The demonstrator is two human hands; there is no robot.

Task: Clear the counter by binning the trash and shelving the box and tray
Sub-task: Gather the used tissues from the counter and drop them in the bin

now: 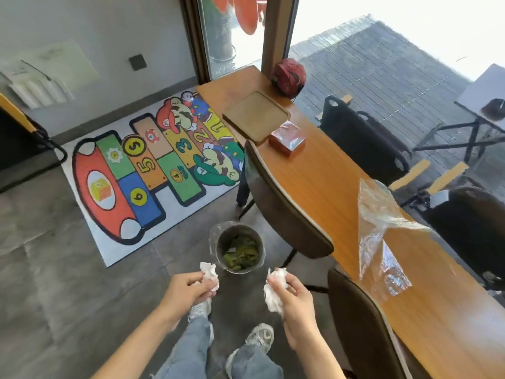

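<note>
Grey floor tiles fill the view, and the small lined bin [237, 247] sits on them beside the long wooden counter [341, 192]. The left hand [188, 288] clutches one crumpled tissue [210, 272] just short of the bin's rim; the right hand [293, 296] grips a second wad [274, 291] on the bin's other side. Neither wad is over the opening, so a release now would likely land on the floor. Beyond the bin, the tray [255, 119], box [287, 138] and clear plastic bag [382, 228] wait on the counter.

Left hand [191, 287] and right hand [291, 292] held forward, fingers curled, each gripping something.
</note>
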